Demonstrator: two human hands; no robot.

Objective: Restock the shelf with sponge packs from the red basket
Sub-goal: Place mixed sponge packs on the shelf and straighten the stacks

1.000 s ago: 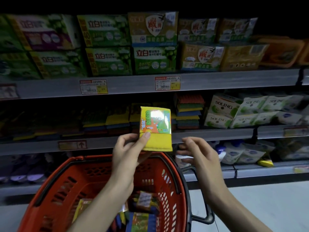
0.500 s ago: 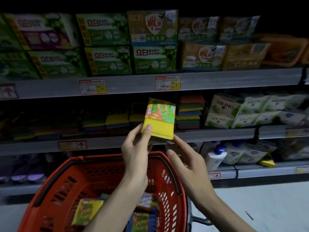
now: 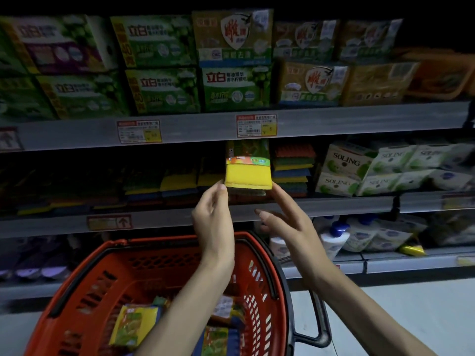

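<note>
One sponge pack [image 3: 248,173] centre frame, in the middle shelf [image 3: 334,204] opening, sponge stack [image 3: 293,168] tight on its right; left hand [image 3: 213,222] pinches its lower-left corner, right hand [image 3: 291,228], fingers straight, touches lower-right. SOLING packs [image 3: 343,170] further right.

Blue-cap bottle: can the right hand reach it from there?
Probably yes. The bottle stands at the front of the lower shelf, just beside the right hand, whose fingers are straight and hold nothing; one fingertip touches the pack. Nothing lies between them.

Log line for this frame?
left hand pinches sponge pack | right hand open, touching it | pack at middle shelf | red basket holds more packs
</note>
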